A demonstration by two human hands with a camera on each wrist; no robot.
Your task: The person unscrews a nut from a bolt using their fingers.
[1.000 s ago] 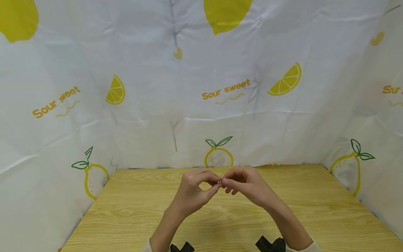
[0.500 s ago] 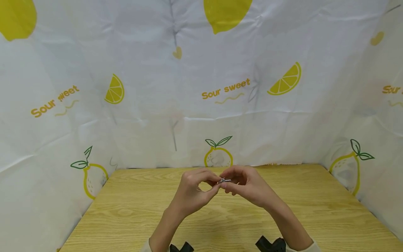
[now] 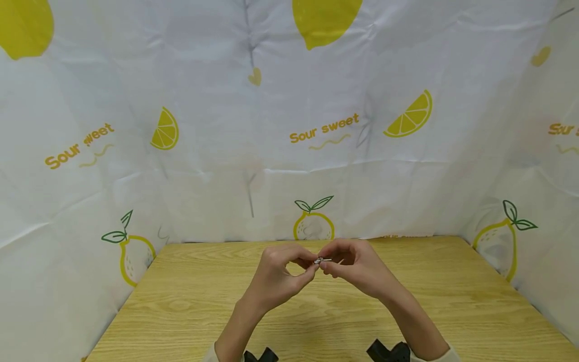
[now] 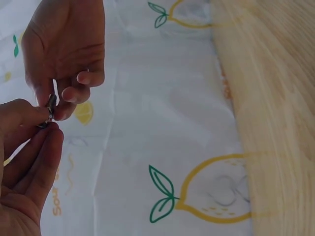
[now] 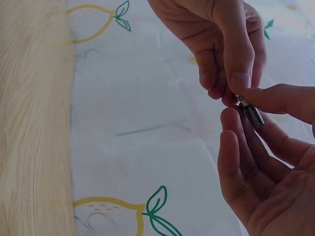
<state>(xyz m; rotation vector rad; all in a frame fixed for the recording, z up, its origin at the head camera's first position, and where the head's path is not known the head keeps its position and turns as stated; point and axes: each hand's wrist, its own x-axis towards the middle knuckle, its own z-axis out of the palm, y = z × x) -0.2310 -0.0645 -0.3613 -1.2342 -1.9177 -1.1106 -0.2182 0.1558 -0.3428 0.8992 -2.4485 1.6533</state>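
Observation:
A small silver threaded bolt (image 5: 254,117) lies between the fingertips of both hands, above the table. Its threaded shank points toward the right palm, and a shiny metal part at its other end is partly covered by fingers. My left hand (image 3: 279,276) pinches that end between thumb and forefinger. From the other side my right hand (image 3: 357,266) has its thumb and fingertips curled at the bolt, close against the left fingertips. In the left wrist view the bolt (image 4: 51,102) looks dark and is mostly hidden by the thumb.
A wood-grain table (image 3: 194,311) spreads below the hands. Behind and at both sides hangs a white sheet (image 3: 217,125) printed with lemons and lettering. Black wrist mounts (image 3: 390,351) show at the bottom edge of the head view.
One second ago the right thumb and fingers covered most of the bolt; its shank now shows to the right. The right fingertips have shifted slightly, while the left hand stays in place.

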